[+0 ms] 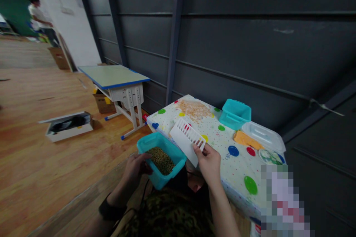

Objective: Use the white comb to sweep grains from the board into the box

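My left hand (137, 168) grips the near left rim of a turquoise plastic tub (176, 166), held at the table's front edge. Inside lie small greenish-brown beans (161, 160). In my right hand (208, 159) is a white slotted scoop (182, 139), pinched at its right side between thumb and fingers. The scoop is tilted beside the tub's right rim, with its row of slots toward the far side. Pale yellow beans or grains (194, 110) are spread over the far left part of the table.
The table has a balloon-patterned cloth (219, 148). On its right stand a second turquoise tub (236, 113), a clear lid (264, 135), an orange cloth (247, 140) and a round lidded dish (269, 156). A school desk (114, 76) and an open white box (69, 126) are to the left.
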`<state>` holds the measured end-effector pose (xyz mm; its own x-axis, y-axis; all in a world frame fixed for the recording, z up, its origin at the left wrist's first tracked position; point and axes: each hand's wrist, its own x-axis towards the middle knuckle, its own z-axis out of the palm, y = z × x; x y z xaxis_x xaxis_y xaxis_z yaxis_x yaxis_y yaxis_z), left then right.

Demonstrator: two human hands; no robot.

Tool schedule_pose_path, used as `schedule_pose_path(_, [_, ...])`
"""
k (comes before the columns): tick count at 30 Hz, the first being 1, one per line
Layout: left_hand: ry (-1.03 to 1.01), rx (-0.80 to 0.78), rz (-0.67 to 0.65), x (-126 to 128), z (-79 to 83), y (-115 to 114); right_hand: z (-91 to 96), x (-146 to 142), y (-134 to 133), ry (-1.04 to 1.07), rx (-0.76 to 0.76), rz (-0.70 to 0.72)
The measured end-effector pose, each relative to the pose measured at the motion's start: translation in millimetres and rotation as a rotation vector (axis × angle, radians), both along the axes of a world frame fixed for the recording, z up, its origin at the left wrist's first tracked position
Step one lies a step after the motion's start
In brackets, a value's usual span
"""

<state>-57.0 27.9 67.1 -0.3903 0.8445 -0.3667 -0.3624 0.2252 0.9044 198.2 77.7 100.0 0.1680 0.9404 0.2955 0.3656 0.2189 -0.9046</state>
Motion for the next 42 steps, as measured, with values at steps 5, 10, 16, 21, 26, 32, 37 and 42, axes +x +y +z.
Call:
schedule_pose_path(5, [-0.010, 0.009, 0.003, -0.3, -3.2, 0.0, 2.6, -1.6, -4.1, 0.058, -0.001, 0.037])
schedule_pose_path(10, [-0.028, 0.015, 0.012, -1.6, -7.7, 0.8, 2.4, 5.8, 10.3, 0.094, 0.040, -0.024])
schedule_pose_path(16, [-0.007, 0.008, 0.008, -1.1, -3.1, 0.9, 5.9, 7.4, 58.5, 0.111, 0.065, -0.098])
schedule_pose_path(21, [0.017, 0.023, 0.009, -1.2, 1.2, 0.8, -1.9, 3.7, 78.8, 0.178, -0.001, -0.063])
schedule_pose_path(26, [0.010, 0.019, 0.011, -0.8, 1.9, 1.4, -14.3, 2.3, 78.3, 0.302, -0.006, -0.049])
schedule_pose_path(32, [0.030, 0.000, 0.002, 0.1, 2.4, 1.4, -13.5, 0.6, 73.3, 0.384, -0.099, 0.072])
schedule_pose_path(37, [0.031, 0.010, 0.016, -0.6, -1.2, 1.0, -11.3, 1.1, 63.9, 0.422, -0.100, 0.142])
schedule_pose_path(42, [0.010, 0.009, 0.011, -0.6, -3.1, 1.4, -11.6, 0.2, 57.5, 0.391, -0.122, 0.179])
